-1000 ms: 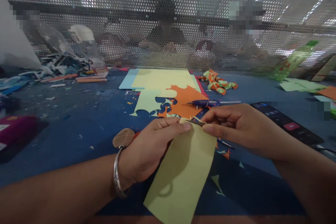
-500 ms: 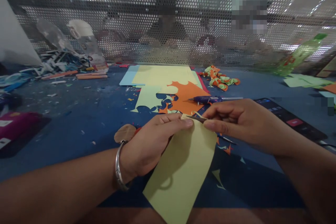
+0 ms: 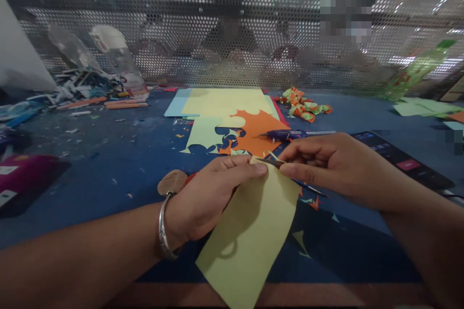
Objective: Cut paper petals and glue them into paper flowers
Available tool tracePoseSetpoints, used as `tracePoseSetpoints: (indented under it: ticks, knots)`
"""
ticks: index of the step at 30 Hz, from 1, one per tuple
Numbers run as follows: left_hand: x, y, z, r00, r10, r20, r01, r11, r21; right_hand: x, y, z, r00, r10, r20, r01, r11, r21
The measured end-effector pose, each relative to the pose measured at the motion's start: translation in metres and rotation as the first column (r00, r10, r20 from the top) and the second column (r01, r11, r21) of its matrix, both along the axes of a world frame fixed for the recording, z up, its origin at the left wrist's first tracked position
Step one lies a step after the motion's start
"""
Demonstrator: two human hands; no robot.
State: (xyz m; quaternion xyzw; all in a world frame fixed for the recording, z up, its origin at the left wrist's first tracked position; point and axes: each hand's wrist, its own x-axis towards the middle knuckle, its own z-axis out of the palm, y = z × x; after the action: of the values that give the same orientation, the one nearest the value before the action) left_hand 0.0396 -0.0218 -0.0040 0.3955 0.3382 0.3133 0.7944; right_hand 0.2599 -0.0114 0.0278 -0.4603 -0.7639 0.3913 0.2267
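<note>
So here I am on the head feed, and the yellow paper (image 3: 253, 236) is up off the worktop (image 3: 108, 149), its lower end reaching across the near edge in view. The left hand (image 3: 208, 195) has its fingers clamped on the paper's top end, thumb uppermost; the right hand (image 3: 326, 169) has its fingers closed on a dark blade (image 3: 273, 162) lying along that top edge. Possibly scissors, but the grip hides the rest, so I can't swear to it. The tip sits right beside the left thumb, so I'd want that thumb set back, short bites, and the sheet turned into the blade rather than the wrist twisted. Now for room: toward the far edge the orange sheet (image 3: 259, 128) and purple pen (image 3: 286, 134) crowd the fingers, and the phone (image 3: 402, 159) lies behind the right wrist, so swinging outward looks tight. Toward the near edge, right of the paper, I see just small offcuts (image 3: 299, 240); that's where I'd let the sheet rotate.
</note>
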Motion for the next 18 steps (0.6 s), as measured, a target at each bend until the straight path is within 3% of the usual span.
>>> tracePoseSetpoints:
  ticks: [18]
  knots:
    - [0.0002, -0.0002, 0.0001, 0.999, -0.016, 0.049, 0.017, 1.0, -0.026, 0.0001, 0.0006, -0.0009, 0.999, -0.005, 0.038, 0.003, 0.999, 0.04]
